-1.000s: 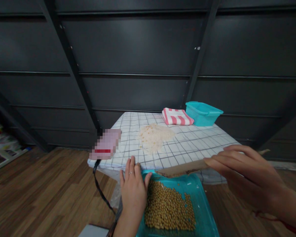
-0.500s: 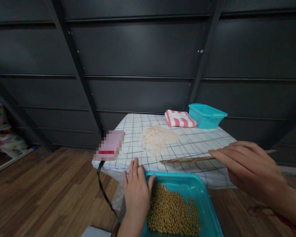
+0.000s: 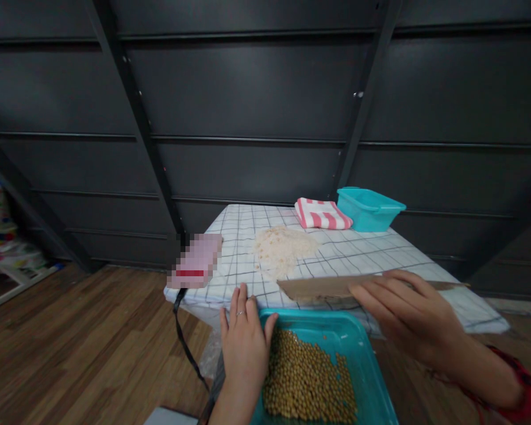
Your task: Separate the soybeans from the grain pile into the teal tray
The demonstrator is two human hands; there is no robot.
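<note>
My right hand (image 3: 409, 316) is closed around a flat, brown strip that looks like cardboard (image 3: 314, 287). The strip is held above the near edge of the table, its broad face partly showing. My left hand (image 3: 244, 348) lies with fingers stretched out at the upper left corner of a teal tray (image 3: 331, 319), its thumb over the rim. Many round, tan beans (image 3: 305, 378) fill much of the tray's bottom. Beyond the strip, a pale powdery heap with yellowish bits (image 3: 285, 248) is spread on the checked cloth (image 3: 236, 221).
A folded pink-and-white striped towel (image 3: 323, 213) and a second teal container (image 3: 371, 212) stand at the table's back right. A blurred pink item (image 3: 199, 260) is at the left edge, with a black strap (image 3: 183, 336) hanging below. Dark wall panels rise behind.
My right hand has moved left and slightly down with the cardboard strip, which has turned from edge-on to show its broad face. My left hand and the tray have barely moved.
</note>
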